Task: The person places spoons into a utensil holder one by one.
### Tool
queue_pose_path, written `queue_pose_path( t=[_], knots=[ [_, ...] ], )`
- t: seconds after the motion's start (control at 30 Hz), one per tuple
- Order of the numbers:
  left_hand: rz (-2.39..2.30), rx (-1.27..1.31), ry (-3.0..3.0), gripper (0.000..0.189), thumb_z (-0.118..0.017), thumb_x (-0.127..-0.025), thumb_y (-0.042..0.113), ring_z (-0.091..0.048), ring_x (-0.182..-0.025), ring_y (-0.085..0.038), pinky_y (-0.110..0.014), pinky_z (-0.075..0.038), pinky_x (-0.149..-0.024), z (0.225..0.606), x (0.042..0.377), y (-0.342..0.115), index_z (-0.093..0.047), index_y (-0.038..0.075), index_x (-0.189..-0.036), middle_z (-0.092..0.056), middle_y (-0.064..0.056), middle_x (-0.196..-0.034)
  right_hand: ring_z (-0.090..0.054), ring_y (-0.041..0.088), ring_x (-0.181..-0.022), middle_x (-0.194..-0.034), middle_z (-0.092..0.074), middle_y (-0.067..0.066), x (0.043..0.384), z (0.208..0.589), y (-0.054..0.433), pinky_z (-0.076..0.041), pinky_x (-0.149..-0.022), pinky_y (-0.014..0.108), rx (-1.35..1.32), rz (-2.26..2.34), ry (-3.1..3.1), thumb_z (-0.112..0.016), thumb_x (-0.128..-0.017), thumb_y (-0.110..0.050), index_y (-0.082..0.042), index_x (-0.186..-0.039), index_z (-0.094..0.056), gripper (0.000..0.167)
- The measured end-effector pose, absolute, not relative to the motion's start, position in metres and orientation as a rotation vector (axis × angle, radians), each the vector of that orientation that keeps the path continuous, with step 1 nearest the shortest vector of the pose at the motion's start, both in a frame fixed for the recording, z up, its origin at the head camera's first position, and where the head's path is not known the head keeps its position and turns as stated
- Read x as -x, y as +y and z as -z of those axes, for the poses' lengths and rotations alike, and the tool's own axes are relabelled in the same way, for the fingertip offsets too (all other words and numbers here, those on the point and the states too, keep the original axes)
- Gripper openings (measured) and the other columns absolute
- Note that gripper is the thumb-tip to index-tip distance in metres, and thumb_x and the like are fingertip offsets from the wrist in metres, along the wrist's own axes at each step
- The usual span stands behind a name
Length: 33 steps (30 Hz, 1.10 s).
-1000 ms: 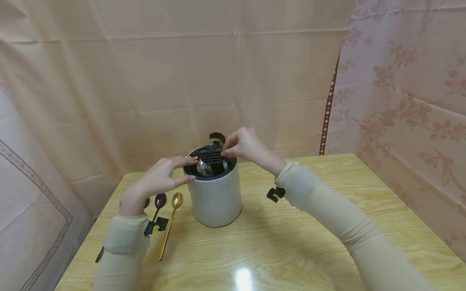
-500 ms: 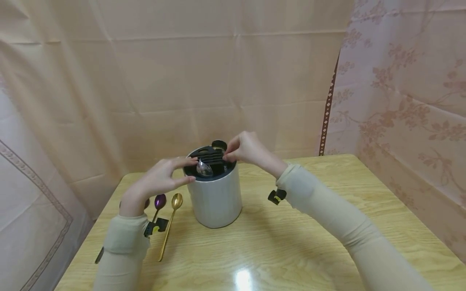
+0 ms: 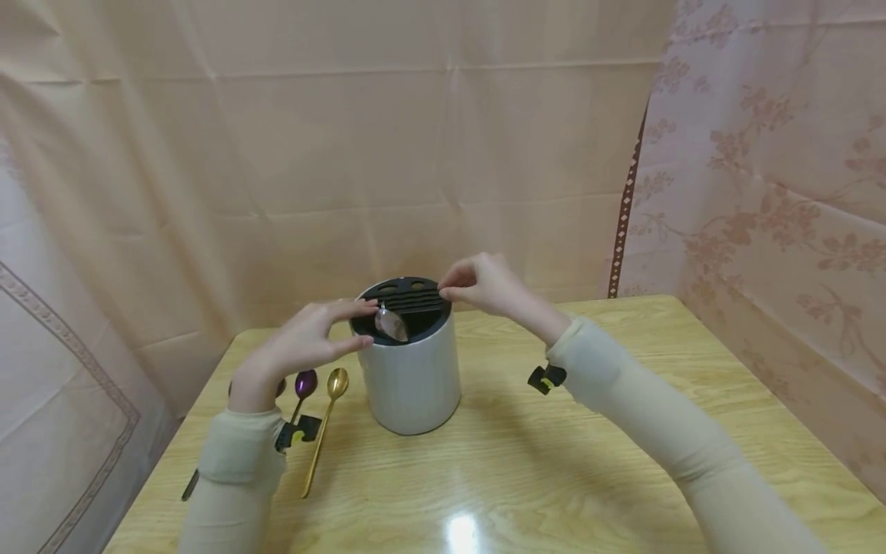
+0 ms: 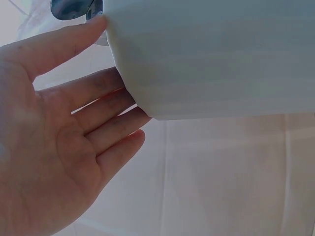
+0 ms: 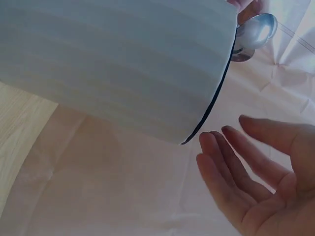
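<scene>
A white ribbed utensil holder (image 3: 411, 385) stands upright, topped by a black slotted lid (image 3: 408, 286). From the lid's near opening leans a silver spoon (image 3: 391, 325), bowl up; the right wrist view shows its bowl (image 5: 257, 32) with a second bowl (image 5: 243, 55) behind it. My left hand (image 3: 304, 338) rests its extended fingertips against the holder's left rim, as the left wrist view also shows. At the right rim is my right hand (image 3: 487, 283); in the right wrist view its fingers (image 5: 231, 169) are loosely bent, hold nothing and stand apart from the holder.
Left of the holder, a gold spoon (image 3: 325, 427) and a purple spoon (image 3: 304, 385) lie on the wooden table (image 3: 519, 477). Another dark spoon is mostly hidden behind my left wrist. Beige curtain (image 3: 346, 154) hangs close behind the table.
The dark rounded utensil top that my right hand held has sunk into the lid, out of sight. My right hand has let go and moved slightly right. My left hand has stayed put.
</scene>
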<state>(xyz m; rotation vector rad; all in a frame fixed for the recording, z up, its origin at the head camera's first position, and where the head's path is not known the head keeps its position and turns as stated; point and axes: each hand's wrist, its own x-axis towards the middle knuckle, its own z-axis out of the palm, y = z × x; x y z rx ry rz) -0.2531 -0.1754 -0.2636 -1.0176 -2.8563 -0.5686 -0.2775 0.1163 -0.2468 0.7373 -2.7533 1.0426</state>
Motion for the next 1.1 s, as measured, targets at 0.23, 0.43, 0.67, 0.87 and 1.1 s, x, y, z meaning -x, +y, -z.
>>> queue_pose_path(
  t=[0.23, 0.43, 0.67, 0.87, 1.1],
  knots=[
    [0.562, 1.026, -2.853, 0.056, -0.061, -0.09, 0.042, -0.042, -0.133, -0.035, -0.059, -0.032, -0.107, 0.264, 0.256, -0.177, -0.05, 0.015, -0.138, -0.048, -0.01, -0.143, -0.068, 0.018, -0.097, -0.109, -0.07, 0.005, 0.274, 0.256, 0.122, -0.056, -0.082, 0.031, -0.899, -1.005, -2.729, -0.066, -0.09, -0.025, -0.008, -0.112, -0.068, 0.028],
    [0.571, 1.025, -2.849, 0.056, -0.061, -0.09, 0.042, -0.043, -0.132, -0.036, -0.06, -0.033, -0.106, 0.264, 0.255, -0.177, -0.05, 0.014, -0.138, -0.049, -0.011, -0.142, -0.063, 0.024, -0.11, -0.117, -0.067, 0.008, 0.271, 0.265, 0.123, -0.052, -0.093, 0.037, -1.105, -0.886, -2.589, -0.066, -0.09, -0.025, -0.006, -0.116, -0.066, 0.032],
    [0.568, 1.034, -2.845, 0.055, -0.061, -0.091, 0.041, -0.043, -0.132, -0.035, -0.059, -0.032, -0.107, 0.263, 0.256, -0.175, -0.051, 0.014, -0.138, -0.049, -0.01, -0.142, -0.056, 0.024, -0.121, -0.129, -0.06, 0.01, 0.27, 0.272, 0.121, -0.044, -0.103, 0.039, -1.238, -0.71, -2.516, -0.065, -0.089, -0.034, -0.007, -0.125, -0.061, 0.045],
    [0.576, 1.02, -2.84, 0.056, -0.062, -0.09, 0.04, -0.045, -0.13, -0.036, -0.058, -0.034, -0.106, 0.263, 0.25, -0.174, -0.051, 0.012, -0.137, -0.05, -0.012, -0.141, -0.052, 0.025, -0.126, -0.136, -0.055, 0.013, 0.267, 0.274, 0.118, -0.041, -0.106, 0.038, -1.276, -0.713, -2.578, -0.065, -0.088, -0.039, -0.007, -0.131, -0.057, 0.054],
    [0.597, 1.015, -2.835, 0.056, -0.062, -0.09, 0.04, -0.044, -0.131, -0.035, -0.058, -0.033, -0.106, 0.263, 0.245, -0.172, -0.05, 0.012, -0.138, -0.05, -0.011, -0.141, -0.053, 0.026, -0.124, -0.135, -0.054, 0.016, 0.265, 0.278, 0.118, -0.043, -0.104, 0.038, -1.305, -0.668, -2.554, -0.065, -0.088, -0.04, -0.004, -0.129, -0.058, 0.055]
  ],
)
